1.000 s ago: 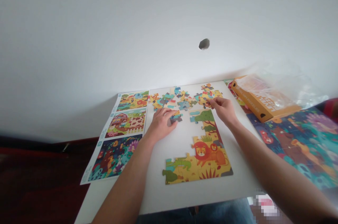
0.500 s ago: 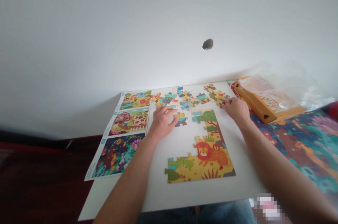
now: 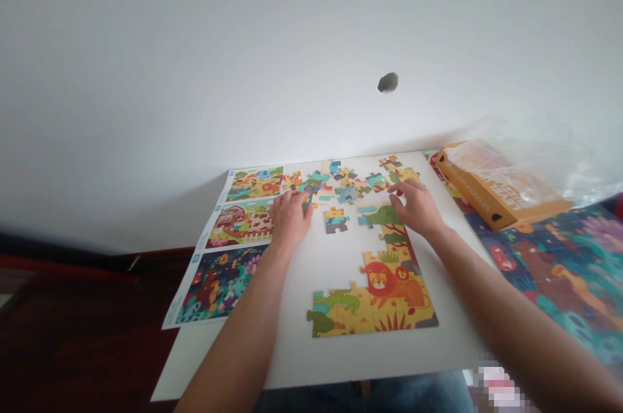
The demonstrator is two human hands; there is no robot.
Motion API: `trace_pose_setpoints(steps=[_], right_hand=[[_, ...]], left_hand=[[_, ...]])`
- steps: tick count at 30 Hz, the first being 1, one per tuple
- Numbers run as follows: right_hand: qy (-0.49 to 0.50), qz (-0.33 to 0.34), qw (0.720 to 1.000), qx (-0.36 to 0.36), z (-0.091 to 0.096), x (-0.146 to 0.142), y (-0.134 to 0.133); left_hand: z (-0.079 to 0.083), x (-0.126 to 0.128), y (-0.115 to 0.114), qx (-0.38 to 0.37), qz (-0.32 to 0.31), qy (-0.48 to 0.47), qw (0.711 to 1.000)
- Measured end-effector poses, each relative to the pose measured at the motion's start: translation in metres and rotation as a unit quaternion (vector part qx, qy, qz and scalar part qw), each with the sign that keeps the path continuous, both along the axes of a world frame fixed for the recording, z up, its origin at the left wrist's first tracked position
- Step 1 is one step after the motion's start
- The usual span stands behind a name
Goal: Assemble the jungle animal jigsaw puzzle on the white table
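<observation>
Left hand [image 3: 291, 213] is nearer than right hand [image 3: 394, 197] to the lone piece [image 3: 337, 222] between them.
Left hand is at the loose pieces [image 3: 348, 194] toward the tabletop [image 3: 294, 354]'s far edge; its grip is hidden. Right thumb and finger stand apart by the far end of the L-shaped joined section [image 3: 403, 299], whose long arms follow the right and near edges. The lone piece is squarish, without a clear long axis.

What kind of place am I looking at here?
Probably a room in a home, though the pictures can't settle it. A partly assembled animal puzzle lies on a white table set up against a plain wall, with an orange puzzle box off to the right.
</observation>
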State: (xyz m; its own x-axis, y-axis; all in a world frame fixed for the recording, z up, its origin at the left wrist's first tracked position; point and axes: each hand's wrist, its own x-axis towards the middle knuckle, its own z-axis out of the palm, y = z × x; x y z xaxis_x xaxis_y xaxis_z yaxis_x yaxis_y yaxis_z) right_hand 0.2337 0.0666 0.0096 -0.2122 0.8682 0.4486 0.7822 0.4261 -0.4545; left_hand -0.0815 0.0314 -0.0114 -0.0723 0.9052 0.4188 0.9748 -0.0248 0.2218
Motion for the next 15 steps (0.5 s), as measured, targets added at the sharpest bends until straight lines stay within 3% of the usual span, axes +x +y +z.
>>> trace_pose_setpoints(steps=[4,9,15], right_hand=[[0.006,0.063,0.998,-0.017,-0.003,-0.011,-0.006],[0.018,0.076,0.996,-0.034,-0.009,-0.014,-0.005],[0.038,0.081,0.996,-0.029,-0.008,-0.015,-0.005]], left_hand=[[-0.004,-0.003,0.004,0.014,0.037,-0.020,0.999],[-0.009,-0.007,0.009,0.016,0.023,-0.066,0.997],[-0.002,-0.003,0.008,0.036,0.028,-0.094,0.995]])
